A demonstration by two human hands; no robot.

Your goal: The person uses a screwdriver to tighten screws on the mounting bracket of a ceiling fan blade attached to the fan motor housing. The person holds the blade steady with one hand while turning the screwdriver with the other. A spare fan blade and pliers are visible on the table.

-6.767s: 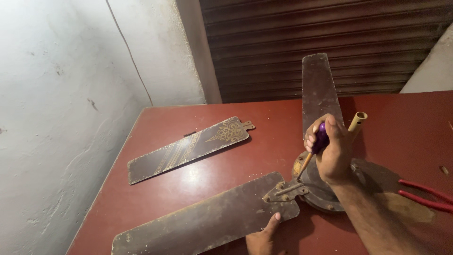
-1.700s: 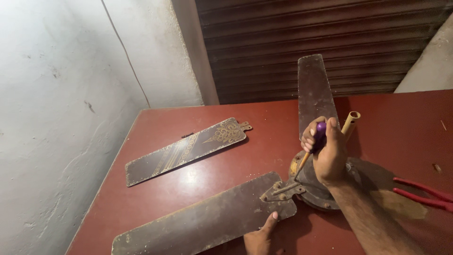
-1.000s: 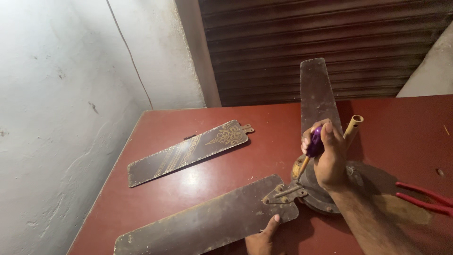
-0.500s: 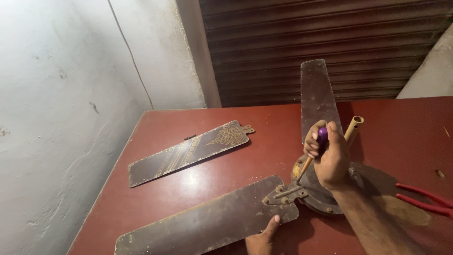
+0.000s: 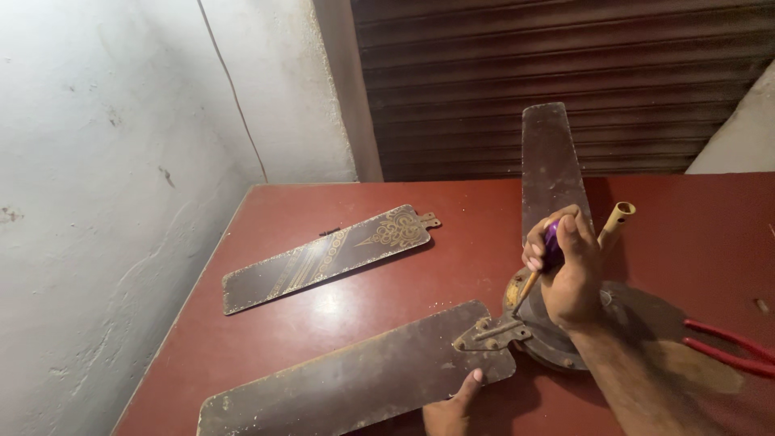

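Little has shifted: your right hand [image 5: 569, 274] keeps its grip closed on the screwdriver [image 5: 539, 263]; left hand [image 5: 452, 406] steadies the stiff, dusty fan blade [image 5: 355, 383] by its edge.

Left hand [image 5: 452, 408] cut by bottom edge; only thumb and knuckle part show, grip unclear. Right hand [image 5: 565, 274] wraps screwdriver [image 5: 539, 262], hiding most of purple handle; tip at fan hub [image 5: 549, 343] too small to tell what it meets. Hub partly hidden under right hand and forearm. Lower fan blade [image 5: 355, 379] cut at bottom edge. Red-handled pliers [image 5: 731, 349] run off right edge; jaws unseen. Small speck [image 5: 760, 305] on counter [image 5: 452, 266] too small to identify.
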